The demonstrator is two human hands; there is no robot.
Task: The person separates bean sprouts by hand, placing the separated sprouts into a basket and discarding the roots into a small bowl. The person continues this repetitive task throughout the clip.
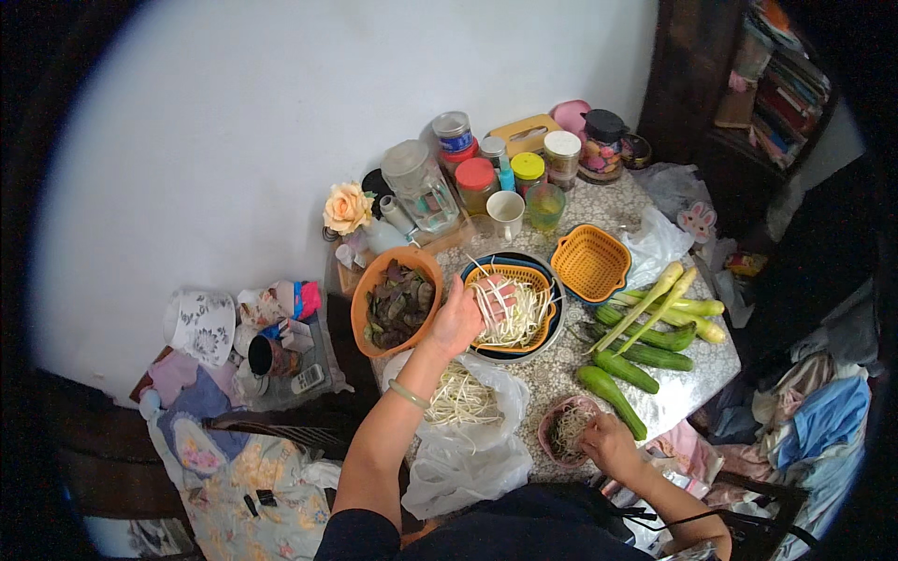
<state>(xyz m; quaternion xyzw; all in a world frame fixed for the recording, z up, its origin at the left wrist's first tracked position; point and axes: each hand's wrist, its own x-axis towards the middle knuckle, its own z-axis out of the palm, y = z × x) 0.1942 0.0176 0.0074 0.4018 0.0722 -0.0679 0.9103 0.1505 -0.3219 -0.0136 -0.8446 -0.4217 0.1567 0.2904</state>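
My left hand point(459, 315) is turned palm up over an orange colander point(549, 324), with white bean sprouts point(523, 312) held across its fingers. More trimmed sprouts lie in the colander, which rests in a dark blue basin. A jade-like bangle point(408, 394) circles the left wrist. Below that forearm, a clear plastic bag point(515, 403) lies open around a pile of bean sprouts point(463, 398). My right hand point(605, 440) is at the rim of a small pink bowl point(546, 443), fingers drawn together. Thin sprout roots point(572, 428) fill this bowl; whether the fingers pinch any is hidden.
An orange bowl of dark leafy greens point(397, 308) stands left. To the right are an empty orange basket point(591, 263), green gourds point(612, 403) and pale stalks point(656, 308). Jars point(477, 184), a pitcher point(421, 186) and a white mug point(505, 214) line the table's back.
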